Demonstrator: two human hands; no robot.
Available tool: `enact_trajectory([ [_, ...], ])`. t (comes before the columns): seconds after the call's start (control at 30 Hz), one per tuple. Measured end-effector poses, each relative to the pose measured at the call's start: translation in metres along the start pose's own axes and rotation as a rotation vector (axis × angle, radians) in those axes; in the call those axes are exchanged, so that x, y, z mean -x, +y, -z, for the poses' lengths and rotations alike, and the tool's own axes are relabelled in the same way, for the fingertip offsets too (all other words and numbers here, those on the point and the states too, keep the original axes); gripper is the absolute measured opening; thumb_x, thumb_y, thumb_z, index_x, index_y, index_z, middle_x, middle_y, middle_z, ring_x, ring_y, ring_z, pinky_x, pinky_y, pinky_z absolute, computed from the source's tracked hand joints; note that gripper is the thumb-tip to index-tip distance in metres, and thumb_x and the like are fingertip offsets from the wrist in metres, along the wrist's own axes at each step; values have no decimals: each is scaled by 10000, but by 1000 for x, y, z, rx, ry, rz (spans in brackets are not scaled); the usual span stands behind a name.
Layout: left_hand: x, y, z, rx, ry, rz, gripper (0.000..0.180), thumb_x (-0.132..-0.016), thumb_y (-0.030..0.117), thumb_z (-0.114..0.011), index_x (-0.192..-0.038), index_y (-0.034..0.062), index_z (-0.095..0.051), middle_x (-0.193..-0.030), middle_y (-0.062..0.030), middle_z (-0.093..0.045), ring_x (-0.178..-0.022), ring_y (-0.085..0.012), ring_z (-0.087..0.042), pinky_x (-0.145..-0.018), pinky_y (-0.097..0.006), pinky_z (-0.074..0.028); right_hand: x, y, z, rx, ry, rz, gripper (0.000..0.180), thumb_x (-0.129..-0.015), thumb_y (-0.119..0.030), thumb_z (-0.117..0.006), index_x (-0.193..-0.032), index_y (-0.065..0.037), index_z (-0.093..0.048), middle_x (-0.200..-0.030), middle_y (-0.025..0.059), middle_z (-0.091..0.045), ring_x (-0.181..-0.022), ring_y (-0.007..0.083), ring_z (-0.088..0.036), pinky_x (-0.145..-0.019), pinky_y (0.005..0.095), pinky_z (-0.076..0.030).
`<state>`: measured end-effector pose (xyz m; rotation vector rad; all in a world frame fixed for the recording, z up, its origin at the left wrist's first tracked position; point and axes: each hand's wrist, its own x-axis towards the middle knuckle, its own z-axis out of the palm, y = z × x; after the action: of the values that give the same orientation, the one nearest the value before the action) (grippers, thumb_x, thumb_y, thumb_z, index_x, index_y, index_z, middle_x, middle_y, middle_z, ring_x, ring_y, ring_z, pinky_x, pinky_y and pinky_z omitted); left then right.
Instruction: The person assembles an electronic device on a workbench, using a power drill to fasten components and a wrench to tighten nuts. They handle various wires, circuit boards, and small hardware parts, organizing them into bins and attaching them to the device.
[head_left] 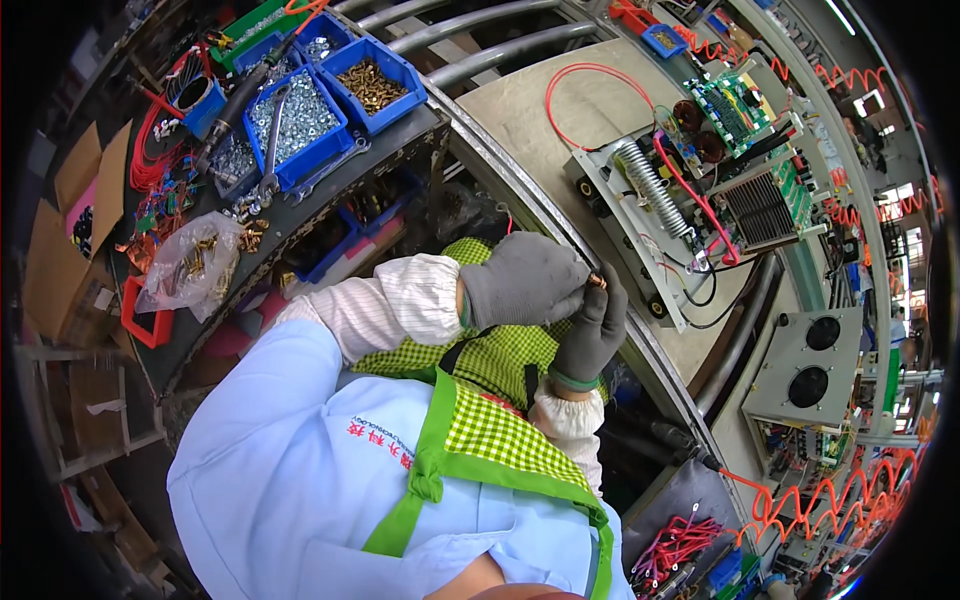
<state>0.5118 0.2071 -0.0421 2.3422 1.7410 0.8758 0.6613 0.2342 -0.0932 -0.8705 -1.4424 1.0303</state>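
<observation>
Well, the pale board [510,115]: runs beside a metal rail; a metal chassis [650,250] with a silver coil sits at its rail-side edge, green circuit boards [735,110] beyond.
Dark table [395,145]: a blue bin of brass screws [398,108] at its right corner, another of silver fasteners [318,162] beside it, a clear bag of brass parts [190,265] nearer the long edge.
Room: a factory line with coiled orange hoses [830,505] and a grey box with two fans [785,350].
Copper-coloured piece [597,281]: small, shiny, dark at one end, mostly covered, so its full shape cannot be told; it is between the gloved fingertips, near the rail.
Right hand [592,335]: grey-gloved, fingertips pinching that piece.
Left hand [525,280]: grey-gloved, fingers bent, tips beside the piece; whether they grip it, I cannot tell.
</observation>
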Motion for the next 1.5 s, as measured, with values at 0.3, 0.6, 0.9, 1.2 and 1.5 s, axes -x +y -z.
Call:
enact_trajectory([
  [0.3, -19, -14, 3, 451, -288, 21, 280, -794, 319, -611, -713, 52, -632, -655, -159, -607, -637, -360, -621, -576, -445, -482, 5, -4, 6, -536, -60, -330, 371, -1017, -263, -510, -1227, 35, -580, -1125, 96, -621, -1006, 168, -592, -893, 301, -467],
  [0.6, -23, -13, 7, 206, -239, -138, 303, -795, 338, -619, -734, 42, -639, -680, -168, -615, -672, -378, -617, -607, -455, -486, 1, 6, 28, -184, -194, -115, 374, -955, -223, -610, -1242, 17, -588, -1136, 87, -630, -1036, 168, -585, -926, 304, -453],
  [0.9, -28, -3, -6, 470, -126, -203, 178, -898, 246, -624, -928, 73, -651, -760, -144, -621, -722, -360, -623, -632, -440, -495, -11, -13, 56, -383, -215, -150, 378, -946, -223, -625, -1241, 6, -566, -1201, 95, -611, -1082, 173, -574, -986, 318, -429],
  [1.2, -41, 27, -28, 140, 44, -331, 180, -799, 217, -693, -848, 85, -582, -738, -85, -601, -688, -288, -640, -572, -407, -511, -10, -15, 66, 141, -15, 126, 321, -963, -116, -596, -1258, 6, -573, -1141, 60, -652, -915, 92, -585, -811, 232, -477],
  [1.5, -68, 34, -36, 668, -180, -174, 248, -877, 268, -652, -983, 45, -665, -802, -126, -665, -751, -322, -659, -665, -402, -517, -20, -36, 97, -485, 26, -202, 276, -965, -142, -588, -1204, -9, -552, -1071, 84, -647, -949, 143, -622, -869, 279, -501],
])
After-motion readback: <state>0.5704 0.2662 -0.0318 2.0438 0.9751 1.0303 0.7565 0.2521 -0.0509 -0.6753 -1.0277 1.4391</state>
